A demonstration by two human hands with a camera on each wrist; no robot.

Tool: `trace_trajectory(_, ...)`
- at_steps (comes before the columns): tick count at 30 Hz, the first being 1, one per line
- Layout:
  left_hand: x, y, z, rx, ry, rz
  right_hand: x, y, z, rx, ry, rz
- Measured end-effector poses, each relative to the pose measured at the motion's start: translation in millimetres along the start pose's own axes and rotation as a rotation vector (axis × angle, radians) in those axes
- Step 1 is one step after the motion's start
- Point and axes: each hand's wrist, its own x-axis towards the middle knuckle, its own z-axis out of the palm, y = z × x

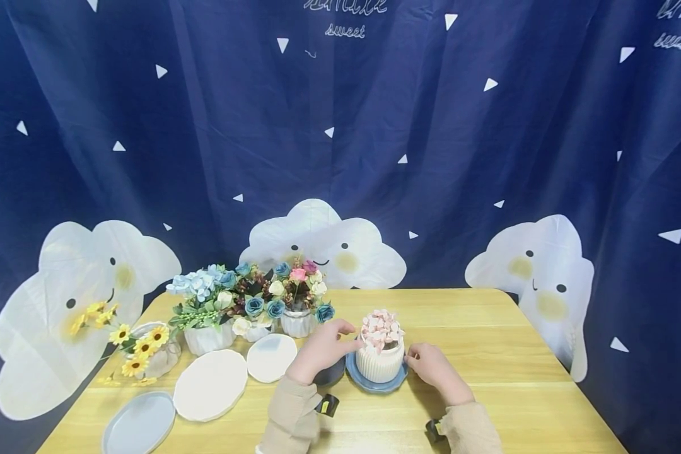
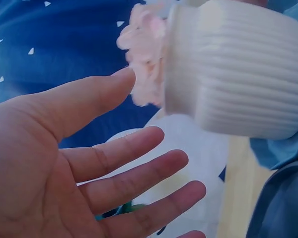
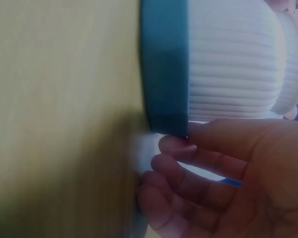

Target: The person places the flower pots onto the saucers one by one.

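Observation:
A white ribbed pot with pink flowers stands upright on a scalloped blue plate near the table's middle. My left hand is at the pot's left side, its fingers spread and nothing held; in the left wrist view the thumb overlaps the edge of the flowers. On the opposite side, my right hand pinches the rim of the blue plate between thumb and index finger, as the right wrist view shows. Its other fingers curl below the rim, close to the tabletop.
A dark plate lies left of the blue one, partly behind my left hand. Farther left are two white plates and a grey plate. Several potted flowers, among them sunflowers and blue blooms, line the left and back edges.

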Motion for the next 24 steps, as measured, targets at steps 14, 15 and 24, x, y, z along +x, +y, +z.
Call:
trace_trajectory(14,-15.9,3.0,-36.9,0.006,0.192,0.0,-2.0,-0.8,-6.5,0.021,-0.019,-0.021)
trace_trajectory(15,-17.6,3.7,-39.8,0.003,0.21,-0.006,-2.6,-1.1,-8.6,0.024,-0.017,-0.027)
trace_trajectory(24,-33.0,6.4,-65.0,-0.044,0.335,-0.058,-8.8,-7.0,-32.9,0.047,0.014,-0.033)
